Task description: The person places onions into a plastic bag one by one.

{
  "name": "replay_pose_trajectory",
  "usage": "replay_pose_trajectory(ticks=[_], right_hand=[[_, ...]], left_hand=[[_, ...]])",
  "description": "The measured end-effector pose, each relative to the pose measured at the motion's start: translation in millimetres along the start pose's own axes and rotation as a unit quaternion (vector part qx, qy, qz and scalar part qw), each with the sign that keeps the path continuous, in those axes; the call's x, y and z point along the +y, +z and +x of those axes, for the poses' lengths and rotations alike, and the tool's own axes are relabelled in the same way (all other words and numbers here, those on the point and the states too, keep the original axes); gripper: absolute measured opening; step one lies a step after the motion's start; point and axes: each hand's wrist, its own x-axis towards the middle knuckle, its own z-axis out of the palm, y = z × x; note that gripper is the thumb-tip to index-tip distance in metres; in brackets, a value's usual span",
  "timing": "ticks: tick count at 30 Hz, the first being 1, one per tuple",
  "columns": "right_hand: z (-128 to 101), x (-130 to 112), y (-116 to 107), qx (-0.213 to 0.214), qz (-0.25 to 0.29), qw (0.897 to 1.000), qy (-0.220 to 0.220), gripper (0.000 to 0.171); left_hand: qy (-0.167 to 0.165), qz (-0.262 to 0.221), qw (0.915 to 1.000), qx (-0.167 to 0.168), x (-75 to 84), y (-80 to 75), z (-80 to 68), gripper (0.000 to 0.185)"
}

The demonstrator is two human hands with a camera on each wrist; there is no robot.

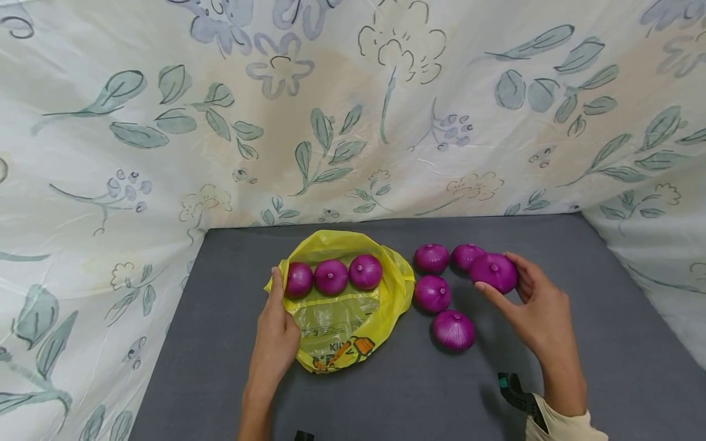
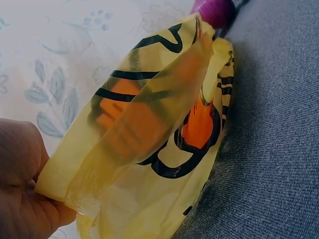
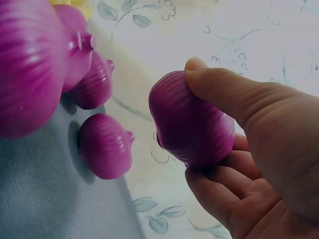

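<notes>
On grey table: 8 purple onions [image 1: 432,294] (3 inside 1 yellow bag [image 1: 397,288]).

We saw the grey table [image 1: 579,318] lying bare from three to five o'clock of the right hand [image 1: 537,312], and again at seven o'clock of the left hand [image 1: 276,334], so a hand could pass freely along either side. Between the two hands stood the yellow bag [image 1: 386,300], its mouth open toward six o'clock with three onions [image 1: 331,277] in a row across its far end, and just at three o'clock of the bag four loose onions [image 1: 432,293] crowded the middle, leaving only narrow gaps. At twelve o'clock, and at nine and three beyond the table's edges, the flowered cloth [image 1: 353,122] rose as a wall and closed off those ways.
</notes>
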Motion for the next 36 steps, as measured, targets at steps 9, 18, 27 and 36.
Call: replay_pose_trajectory(ticks=[9, 18, 27, 36], right_hand=[[1.8, -12.0, 5.6, -0.008, 0.007, 1.0, -0.02, 0.086], [3.1, -27.9, 11.9, -0.014, 0.015, 0.999, -0.032, 0.086], [4.6, -37.7, 19.1, -0.013, 0.039, 0.998, -0.045, 0.085], [5.0, -44.4, 26.6, -0.021, 0.037, 0.998, -0.053, 0.084]], left_hand=[[-0.005, -0.004, 1.0, -0.003, 1.1, 0.0, -1.1, 0.085], [0.009, 0.0, 0.9999, 0.008, 2.7, 2.2, -0.8, 0.083], [0.011, -0.004, 0.9999, 0.008, 3.5, 3.3, -0.9, 0.08], [0.007, -0.003, 0.9999, 0.008, 4.8, 3.6, -1.1, 0.081]])
